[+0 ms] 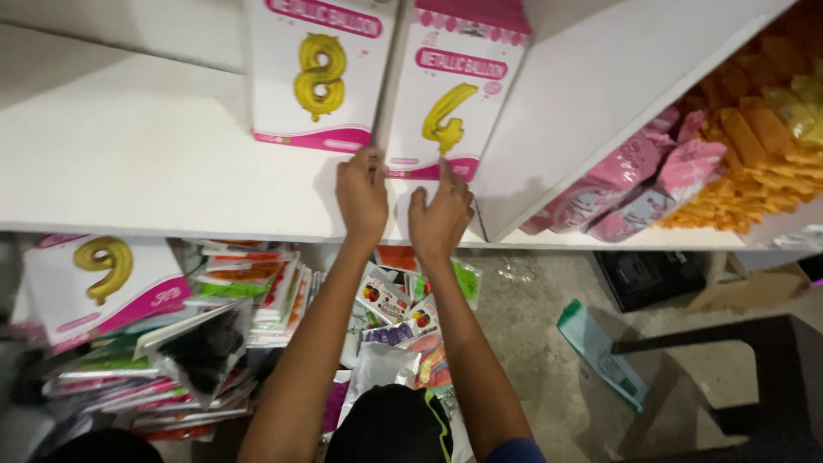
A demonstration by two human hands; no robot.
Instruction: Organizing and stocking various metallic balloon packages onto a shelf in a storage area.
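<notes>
Head view, the only one supplied. The landmark taken is the white shelf (154, 163), which runs across the upper half of the frame.

Both hands rest at the front part of that shelf, near its edge. The left hand (361, 193) lies flat, fingers extended, its fingertips touching the lower edge of the balloon pack with a gold four (446, 94), close to the gap between that pack and the balloon pack with a gold eight (315, 73) to its left. The right hand (439, 219) is likewise open, one finger raised against the lower front of the four pack. Neither hand is closed around anything; both press or nudge rather than grasp.

State of work, as judged from the layout: the two packs stand on the shelf side by side, leaning back, and appear placed (the four pack sits slightly askew against its neighbour). Below the shelf, much remains unsorted: a balloon pack with a gold nine (99, 279) lies atop a loose stack of flat packets (231, 317), and smaller packets (394, 309) are scattered beneath the forearms.

To the right of the shelf's upright divider (617, 111), pink bags (651, 176) and orange packets (754, 146) fill the next bay. A green-edged bag (600, 351) lies on the floor beneath.
</notes>
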